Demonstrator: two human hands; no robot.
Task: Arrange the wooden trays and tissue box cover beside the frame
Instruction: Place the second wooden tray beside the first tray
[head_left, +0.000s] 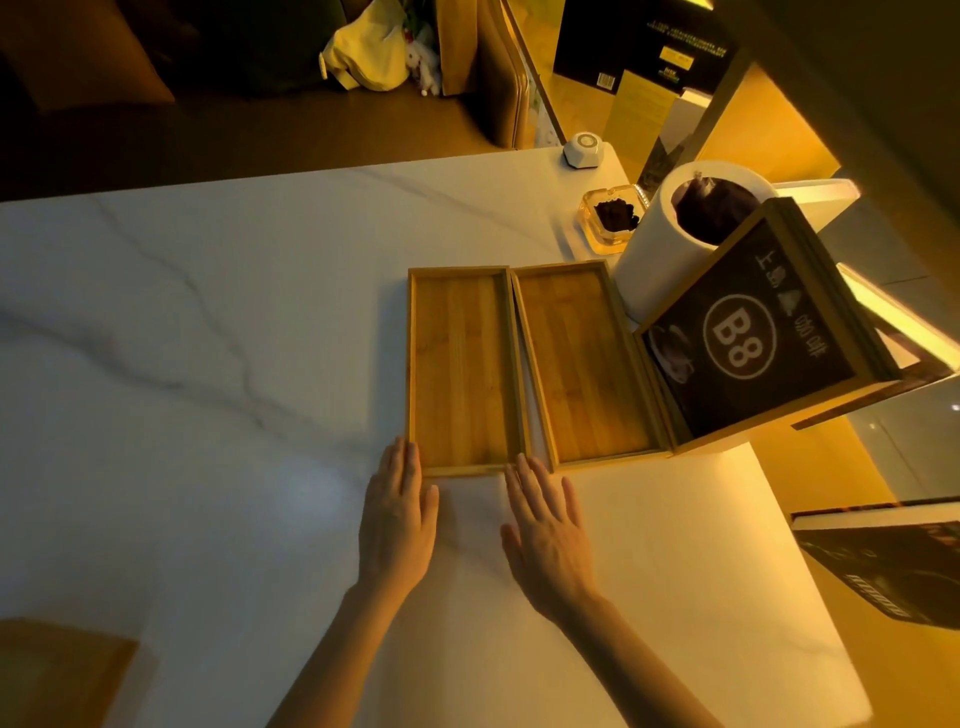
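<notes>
Two shallow wooden trays lie side by side on the white marble table (208, 364). The left tray (460, 369) is straight; the right tray (584, 364) is slightly angled and rests against the wood-framed black sign marked B8 (748, 332). My left hand (397, 525) lies flat on the table, its fingertips touching the left tray's near left corner. My right hand (550, 535) lies flat too, fingertips at the near edge where the two trays meet. Both hands hold nothing. A wooden object (57, 675) shows at the bottom left corner, partly cut off.
Behind the frame stands a white cylindrical bin (654, 249) with a dark liner. A glass ashtray (610, 218) and a small white device (584, 150) sit at the table's far right. A dark book (893, 561) lies off the right edge.
</notes>
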